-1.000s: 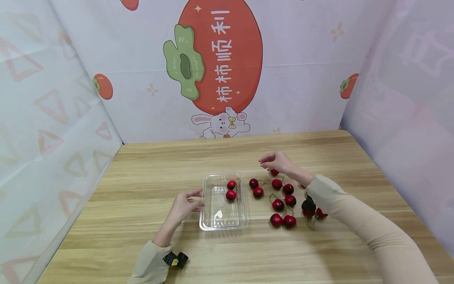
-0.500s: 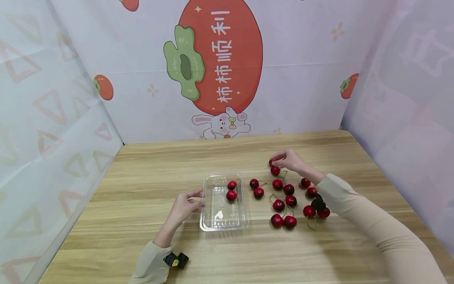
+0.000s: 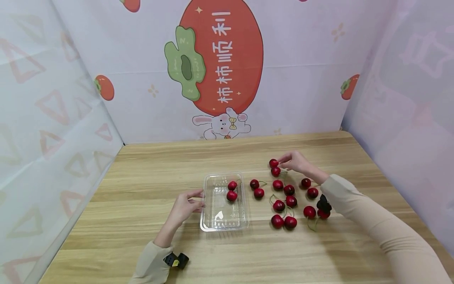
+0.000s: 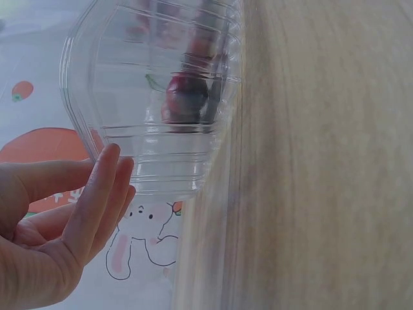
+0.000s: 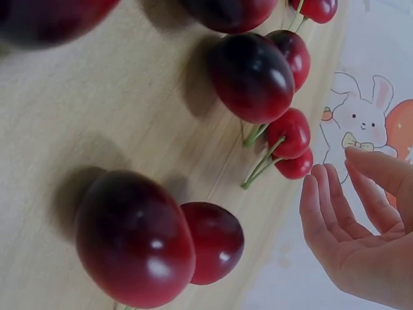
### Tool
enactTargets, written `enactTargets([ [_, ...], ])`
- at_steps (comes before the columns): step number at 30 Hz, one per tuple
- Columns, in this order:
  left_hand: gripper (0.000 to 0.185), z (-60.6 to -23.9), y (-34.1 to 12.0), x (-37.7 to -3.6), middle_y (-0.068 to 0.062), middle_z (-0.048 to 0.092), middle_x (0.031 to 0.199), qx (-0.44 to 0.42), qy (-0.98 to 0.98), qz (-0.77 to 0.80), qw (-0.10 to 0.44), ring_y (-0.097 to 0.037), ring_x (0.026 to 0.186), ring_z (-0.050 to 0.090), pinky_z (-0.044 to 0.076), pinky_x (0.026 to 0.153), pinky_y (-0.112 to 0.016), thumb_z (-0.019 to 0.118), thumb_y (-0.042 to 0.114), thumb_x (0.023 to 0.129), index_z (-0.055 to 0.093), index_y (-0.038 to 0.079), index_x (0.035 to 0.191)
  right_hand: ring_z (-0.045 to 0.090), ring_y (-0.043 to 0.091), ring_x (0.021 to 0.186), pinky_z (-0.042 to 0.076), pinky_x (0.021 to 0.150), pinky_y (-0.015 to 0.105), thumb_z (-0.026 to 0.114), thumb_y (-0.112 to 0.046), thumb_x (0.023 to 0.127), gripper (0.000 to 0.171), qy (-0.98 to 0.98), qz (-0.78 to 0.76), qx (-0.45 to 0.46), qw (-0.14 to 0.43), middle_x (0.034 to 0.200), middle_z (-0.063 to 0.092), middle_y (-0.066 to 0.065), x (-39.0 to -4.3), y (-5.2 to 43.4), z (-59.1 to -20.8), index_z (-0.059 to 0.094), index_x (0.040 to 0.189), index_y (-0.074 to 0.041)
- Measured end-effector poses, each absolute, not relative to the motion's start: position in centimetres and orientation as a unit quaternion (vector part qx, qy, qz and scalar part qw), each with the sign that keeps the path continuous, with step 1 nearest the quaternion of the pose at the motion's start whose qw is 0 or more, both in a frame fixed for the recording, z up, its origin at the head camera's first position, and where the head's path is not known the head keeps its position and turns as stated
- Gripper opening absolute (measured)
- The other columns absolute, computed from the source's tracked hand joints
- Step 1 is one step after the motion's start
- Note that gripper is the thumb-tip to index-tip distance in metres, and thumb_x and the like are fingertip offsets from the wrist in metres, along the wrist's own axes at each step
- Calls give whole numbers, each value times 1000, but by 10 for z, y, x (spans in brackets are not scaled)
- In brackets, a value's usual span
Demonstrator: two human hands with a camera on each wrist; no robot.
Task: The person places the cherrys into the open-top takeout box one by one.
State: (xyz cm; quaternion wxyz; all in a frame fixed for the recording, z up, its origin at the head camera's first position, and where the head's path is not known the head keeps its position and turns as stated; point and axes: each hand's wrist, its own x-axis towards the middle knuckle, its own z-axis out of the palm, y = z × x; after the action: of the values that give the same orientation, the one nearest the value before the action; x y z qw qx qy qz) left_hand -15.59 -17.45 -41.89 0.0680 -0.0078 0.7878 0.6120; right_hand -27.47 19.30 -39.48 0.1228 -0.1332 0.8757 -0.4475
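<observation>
Closest to the camera, the left hand (image 3: 184,206) is resting on the wooden table (image 3: 149,244) with its fingers loosely extended, fingertips touching the left wall of the clear plastic tray (image 3: 222,218). It isn't really gripping the tray, just steadying it with relaxed fingers; the left wrist view is showing the same thing, fingers (image 4: 97,194) lying against the ribbed plastic (image 4: 161,97). Inside the tray, 2 cherries (image 3: 232,191) are sitting toward its far right corner, one just behind the other.

Right of the tray, a loose bunch of cherries (image 3: 283,205) is lying scattered on the table, some with green stems sticking out. A small black device on the right wrist (image 3: 324,204) is hanging just over the near right ones.

Farther back, the right hand (image 3: 296,161) is reaching over the far end of the bunch, fingertips pinching 1 cherry (image 3: 273,163) that's sitting just above another cherry (image 3: 275,171). In the right wrist view the fingers (image 5: 335,213) are looking gently curved, and the pinched cherry itself isn't showing there.

Behind everything, the backdrop with a big persimmon (image 3: 221,55) and a little rabbit (image 3: 222,124) is standing at the table's far edge.
</observation>
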Motion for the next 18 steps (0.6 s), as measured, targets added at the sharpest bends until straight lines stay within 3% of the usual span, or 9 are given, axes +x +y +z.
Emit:
enactTargets([
  [11,44,-420,-175,-156,-25,58,101,-10,788,612,68,-27,73,64,58,63,-34,58,-13,75,48,-12,118,58,37,89,56,72,40,54,3,83,25,888,-420,-126,135,101,59,28,-280,200,-404,57,104,15],
  [18,45,-420,-175,-156,-25,57,101,-9,782,619,69,-32,76,63,58,62,-31,57,-14,75,48,-12,119,61,30,80,57,64,34,56,3,81,23,895,-404,-131,135,97,61,27,-285,205,-409,59,101,14],
])
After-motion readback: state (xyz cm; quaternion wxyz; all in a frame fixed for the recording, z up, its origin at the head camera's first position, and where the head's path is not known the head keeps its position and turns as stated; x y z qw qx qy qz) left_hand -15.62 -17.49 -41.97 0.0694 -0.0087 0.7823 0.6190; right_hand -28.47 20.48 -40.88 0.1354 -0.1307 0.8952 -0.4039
